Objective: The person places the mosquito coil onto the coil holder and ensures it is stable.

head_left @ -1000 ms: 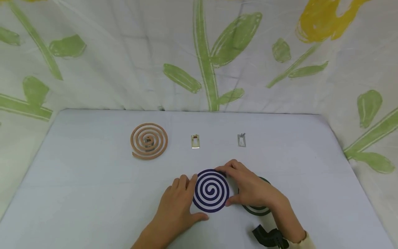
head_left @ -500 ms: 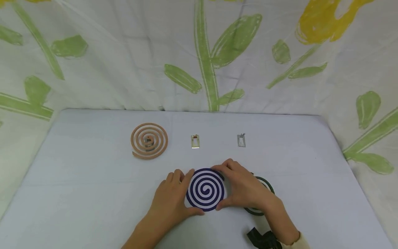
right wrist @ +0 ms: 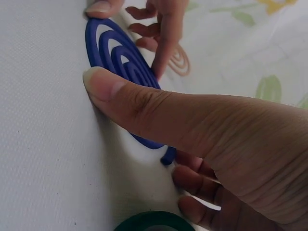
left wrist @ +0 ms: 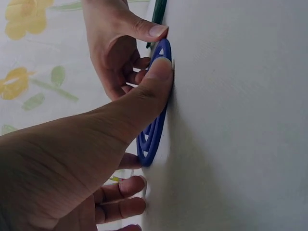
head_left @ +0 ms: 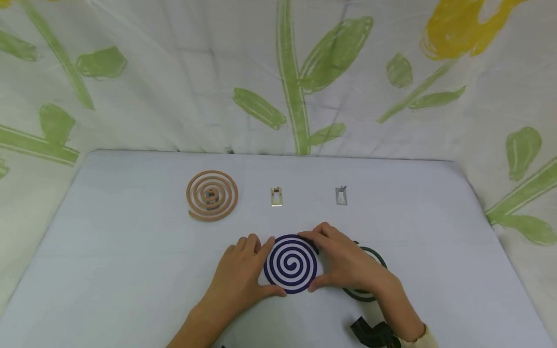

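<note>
A blue spiral mosquito coil [head_left: 293, 264] lies flat between both hands, close over the white table. My left hand [head_left: 241, 273] grips its left edge, thumb at the near rim and forefinger at the far rim. On the opposite side my right hand [head_left: 348, 263] pinches the rim between thumb and fingers, near the coil's outer tail. The left wrist view shows the blue coil [left wrist: 148, 153] edge-on with both thumbs on it. In the right wrist view, my right thumb covers part of the blue coil [right wrist: 113, 50]. A dark green coil [head_left: 363, 298] lies partly hidden beneath my right forearm.
An orange-brown coil [head_left: 212, 219] sits at the back left, over a small metal stand. To its right are a gold-coloured metal stand [head_left: 276, 205] and a silver one [head_left: 337, 196]. A black device [head_left: 374, 334] is at my right wrist. Flower-patterned cloth [head_left: 174, 96] hangs behind.
Both hands have shifted the blue coil slightly left, away from the green coil, of which more now shows. My left thumb has come up to the coil's near rim.
</note>
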`<act>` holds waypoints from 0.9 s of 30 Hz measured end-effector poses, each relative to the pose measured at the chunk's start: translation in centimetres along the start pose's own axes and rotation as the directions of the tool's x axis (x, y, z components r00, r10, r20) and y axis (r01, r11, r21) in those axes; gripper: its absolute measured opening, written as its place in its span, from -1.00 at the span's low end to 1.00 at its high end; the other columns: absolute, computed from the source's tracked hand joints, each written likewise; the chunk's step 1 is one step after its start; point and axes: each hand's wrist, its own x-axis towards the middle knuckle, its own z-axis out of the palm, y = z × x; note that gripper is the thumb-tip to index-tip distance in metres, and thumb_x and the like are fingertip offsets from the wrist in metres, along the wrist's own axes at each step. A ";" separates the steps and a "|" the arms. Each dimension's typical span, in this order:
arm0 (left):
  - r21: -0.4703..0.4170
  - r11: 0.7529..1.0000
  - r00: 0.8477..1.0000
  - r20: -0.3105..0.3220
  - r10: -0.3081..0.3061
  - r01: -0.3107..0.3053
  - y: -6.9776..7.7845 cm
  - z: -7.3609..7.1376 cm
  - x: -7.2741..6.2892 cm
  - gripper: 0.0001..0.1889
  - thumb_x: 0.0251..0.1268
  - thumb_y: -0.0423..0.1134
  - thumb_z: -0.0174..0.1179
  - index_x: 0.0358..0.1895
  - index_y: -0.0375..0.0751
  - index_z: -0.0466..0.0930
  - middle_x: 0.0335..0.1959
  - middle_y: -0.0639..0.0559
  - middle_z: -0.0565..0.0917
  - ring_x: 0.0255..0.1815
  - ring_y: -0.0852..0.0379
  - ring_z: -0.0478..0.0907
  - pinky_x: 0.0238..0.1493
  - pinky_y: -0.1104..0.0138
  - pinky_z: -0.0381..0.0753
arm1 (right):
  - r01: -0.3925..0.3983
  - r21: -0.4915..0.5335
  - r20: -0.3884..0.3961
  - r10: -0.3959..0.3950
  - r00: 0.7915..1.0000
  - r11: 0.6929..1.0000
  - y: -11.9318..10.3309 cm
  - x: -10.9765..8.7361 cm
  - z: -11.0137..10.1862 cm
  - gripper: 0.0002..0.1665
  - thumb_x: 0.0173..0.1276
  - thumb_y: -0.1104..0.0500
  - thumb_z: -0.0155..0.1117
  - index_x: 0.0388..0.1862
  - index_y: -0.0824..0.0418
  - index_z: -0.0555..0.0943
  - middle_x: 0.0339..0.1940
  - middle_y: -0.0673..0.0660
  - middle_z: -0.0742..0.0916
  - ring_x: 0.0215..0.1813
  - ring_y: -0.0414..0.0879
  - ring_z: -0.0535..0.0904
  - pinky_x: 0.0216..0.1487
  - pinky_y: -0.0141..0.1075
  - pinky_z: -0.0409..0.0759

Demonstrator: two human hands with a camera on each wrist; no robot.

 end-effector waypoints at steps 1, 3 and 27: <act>0.008 1.000 1.000 -0.003 0.016 -0.016 -0.1 0.0 0.0 0.12 -0.34 0.49 0.59 0.38 -0.08 0.62 -0.16 0.08 0.49 -0.13 0.15 0.43 -0.17 0.25 0.52 | 0.000 0.000 0.000 0.000 1.000 1.000 0.0 0.0 0.0 0.25 -0.15 -0.21 0.83 0.56 -0.01 0.46 0.17 -0.07 0.57 0.24 -0.13 0.55 0.34 0.02 0.62; 0.025 0.998 0.999 -0.013 0.049 -0.049 -0.2 0.0 0.0 0.11 -0.32 0.50 0.58 0.37 -0.11 0.62 -0.13 0.06 0.53 -0.10 0.13 0.48 -0.14 0.23 0.56 | -0.003 0.001 0.004 0.003 1.000 1.000 0.0 0.0 0.0 0.25 -0.15 -0.22 0.82 0.55 -0.02 0.46 0.17 -0.08 0.58 0.24 -0.13 0.55 0.33 0.02 0.63; 0.068 0.989 0.988 -0.067 0.139 -0.134 -1.3 0.6 0.4 0.14 -0.38 0.69 0.46 0.26 -0.09 0.68 -0.01 0.06 0.59 0.01 0.06 0.55 -0.04 0.20 0.60 | -0.012 0.032 0.027 0.011 1.000 0.999 -0.1 0.0 -0.3 0.24 -0.17 -0.12 0.86 0.55 -0.06 0.48 0.20 -0.07 0.58 0.29 -0.10 0.54 0.37 0.06 0.61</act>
